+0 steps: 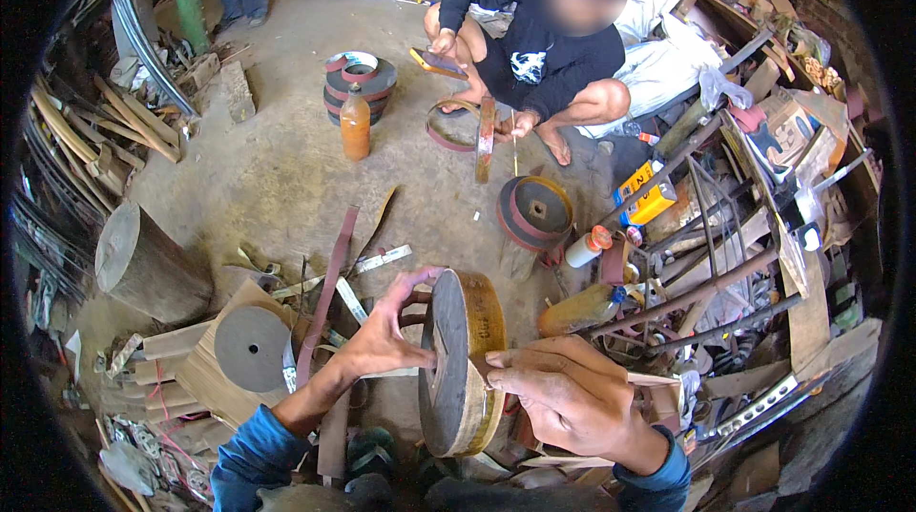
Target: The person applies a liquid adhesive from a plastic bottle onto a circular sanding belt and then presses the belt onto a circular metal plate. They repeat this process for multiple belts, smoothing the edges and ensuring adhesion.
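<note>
A thick dark disc-shaped wheel (pixel 447 364) with a yellowish-brown band (pixel 485 359) around its rim stands on edge before me. My left hand (pixel 382 335) grips it from the left, the thumb at the hub opening and the fingers at its far upper side. On the right, my right hand (pixel 563 393) presses thumb and bent fingers to the edge of the band; whether they pinch a loose part of it is hidden. A dark reddish strip (pixel 327 292) lies left of the wheel. Beyond it, a wheel with a reddish rim (pixel 536 211) lies flat on the floor.
A co-worker (pixel 553 35) squats ahead, holding a yellow-edged tool (pixel 439 63) and a thin stick. An orange bottle (pixel 355 125) stands by stacked wheels (pixel 367 83). A log (pixel 148 259) and a grey disc (pixel 253 348) are left. A metal frame (pixel 711 216) and yellow cans (pixel 649 192) crowd the right.
</note>
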Demonstrator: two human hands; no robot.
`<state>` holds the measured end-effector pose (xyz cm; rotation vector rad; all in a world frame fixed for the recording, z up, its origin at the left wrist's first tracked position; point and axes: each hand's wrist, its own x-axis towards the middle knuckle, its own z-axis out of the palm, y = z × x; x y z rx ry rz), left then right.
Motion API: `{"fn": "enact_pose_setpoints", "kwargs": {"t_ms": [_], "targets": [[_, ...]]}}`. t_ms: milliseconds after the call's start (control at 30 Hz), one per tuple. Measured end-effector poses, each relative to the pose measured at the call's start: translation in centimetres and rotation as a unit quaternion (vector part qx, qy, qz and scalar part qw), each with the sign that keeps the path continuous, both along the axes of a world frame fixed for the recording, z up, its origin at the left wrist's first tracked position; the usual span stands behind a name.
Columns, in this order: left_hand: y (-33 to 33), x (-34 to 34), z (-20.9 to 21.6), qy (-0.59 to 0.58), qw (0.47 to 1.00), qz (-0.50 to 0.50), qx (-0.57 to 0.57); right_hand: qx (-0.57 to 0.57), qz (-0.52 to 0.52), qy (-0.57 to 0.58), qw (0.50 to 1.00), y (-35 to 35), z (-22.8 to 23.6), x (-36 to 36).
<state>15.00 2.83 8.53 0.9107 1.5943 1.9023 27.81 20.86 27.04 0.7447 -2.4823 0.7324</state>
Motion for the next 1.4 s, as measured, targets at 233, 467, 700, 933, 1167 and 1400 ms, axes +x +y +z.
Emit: {"fn": "enact_pose_setpoints", "kwargs": {"t_ms": [233,467,700,933,1167,1400], "targets": [[0.3,0.3,1.1,0.039,0.999,0.011,0.001,-0.072,-0.038,-0.016,0.997,0.5,1.1,-1.2],[0.5,0.3,1.5,0.023,1.000,-0.006,0.017,-0.075,-0.046,-0.062,0.994,0.9,1.2,-2.8],[0.4,0.1,1.2,-0.024,1.000,0.004,0.017,-0.041,-0.011,-0.038,0.998,0.5,0.7,-1.4],[0.4,-0.7,1.1,0.025,1.000,0.000,-0.013,0.100,0.016,0.026,0.995,0.0,0.5,2.0],[0.5,-0.7,1.3,-0.049,0.999,0.022,-0.007,-0.050,-0.032,0.054,0.997,0.7,0.9,1.9],[0.7,-0.8,0.9,-0.052,0.998,0.026,0.002,-0.116,-0.081,0.042,0.989,0.8,0.6,-1.1]]}}
